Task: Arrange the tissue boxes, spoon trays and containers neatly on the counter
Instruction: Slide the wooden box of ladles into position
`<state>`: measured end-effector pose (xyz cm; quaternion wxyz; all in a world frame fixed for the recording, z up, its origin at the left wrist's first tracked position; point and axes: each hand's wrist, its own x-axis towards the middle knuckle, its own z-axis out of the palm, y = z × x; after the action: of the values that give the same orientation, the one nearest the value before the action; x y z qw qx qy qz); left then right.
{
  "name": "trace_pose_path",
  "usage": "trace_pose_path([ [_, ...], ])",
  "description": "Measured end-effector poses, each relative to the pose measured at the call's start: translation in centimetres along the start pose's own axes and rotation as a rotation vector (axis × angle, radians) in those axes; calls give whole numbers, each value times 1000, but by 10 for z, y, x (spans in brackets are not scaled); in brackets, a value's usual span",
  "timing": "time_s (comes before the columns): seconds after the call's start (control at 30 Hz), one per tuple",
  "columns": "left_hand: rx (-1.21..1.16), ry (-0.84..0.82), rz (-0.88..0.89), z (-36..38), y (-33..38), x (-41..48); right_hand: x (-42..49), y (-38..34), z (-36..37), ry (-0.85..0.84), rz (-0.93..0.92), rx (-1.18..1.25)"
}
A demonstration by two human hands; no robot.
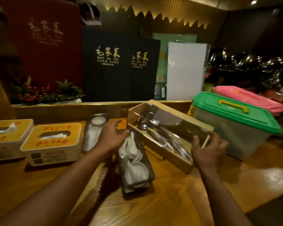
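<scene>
Trouble is brewing at the counter's middle: the right hand is gripping the near end of the wooden tray, which is lying askew between the dark tray and the green-lidded container; swinging it risks knocking either. The left hand, fingers loose, is hovering over the dark tray, hiding any contact.
</scene>
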<state>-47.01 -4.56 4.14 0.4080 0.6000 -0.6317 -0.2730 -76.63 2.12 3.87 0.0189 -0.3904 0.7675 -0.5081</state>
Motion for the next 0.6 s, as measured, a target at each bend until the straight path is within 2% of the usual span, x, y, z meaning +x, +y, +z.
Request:
trace_pose_path([
  [0.13,-137,25,-76,53,27,34,46,48,-16,-336,239,218],
  [0.23,-224,98,-171,76,34,62,51,64,-13,-556,241,314],
  [0.37,-285,107,-261,95,29,81,62,73,-2,-602,199,334],
  [0.5,-265,101,-318,111,20,88,79,86,7,-631,113,218],
  [0.6,-248,131,-311,117,14,87,84,91,12,-656,118,226],
])
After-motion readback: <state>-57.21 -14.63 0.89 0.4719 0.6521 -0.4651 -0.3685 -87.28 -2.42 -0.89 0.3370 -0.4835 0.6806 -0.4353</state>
